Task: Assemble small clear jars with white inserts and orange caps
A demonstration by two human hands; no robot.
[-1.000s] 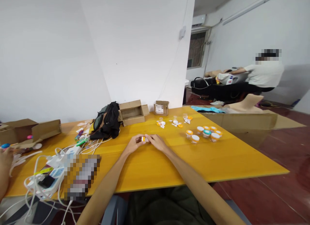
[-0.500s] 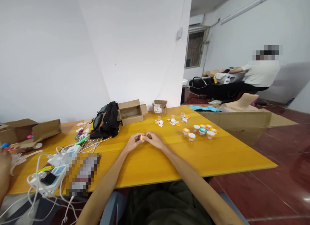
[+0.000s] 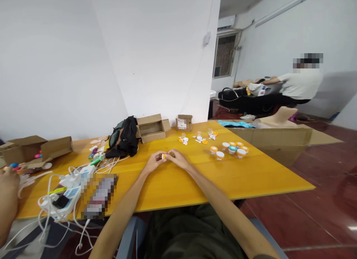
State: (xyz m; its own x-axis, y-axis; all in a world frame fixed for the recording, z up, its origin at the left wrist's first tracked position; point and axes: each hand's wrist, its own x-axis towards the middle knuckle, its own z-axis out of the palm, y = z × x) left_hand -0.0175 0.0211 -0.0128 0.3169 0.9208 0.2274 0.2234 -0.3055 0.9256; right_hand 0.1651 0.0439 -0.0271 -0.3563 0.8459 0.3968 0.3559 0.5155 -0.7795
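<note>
Over the middle of the table, a small jar with a white and orange lid (image 3: 163, 156) is held on its side between my two hands. My left hand (image 3: 153, 162) wraps its fingers round it from the left. From the right, my right hand (image 3: 178, 160) pinches at it with thumb and fingers; its far fingertips are partly hidden. To the right stands a group of lidded clear jars, among them a teal-lidded jar (image 3: 232, 149) and a white-lidded jar (image 3: 220, 155). Farther back lie small piles of loose white and orange parts (image 3: 199, 139) beside clear cups (image 3: 210, 131).
A small carton (image 3: 184, 123), an open cardboard box (image 3: 152, 129) and a black bag (image 3: 122, 138) line the wall. At left are a power strip (image 3: 71, 194) with tangled cables, a phone (image 3: 100, 195) and another person's hand (image 3: 8, 188). Another person (image 3: 301, 84) sits far right.
The view has shifted slightly. The jar has turned a little in my hands, showing more of its orange and white edge. The other person's hand at left has moved further into view.
</note>
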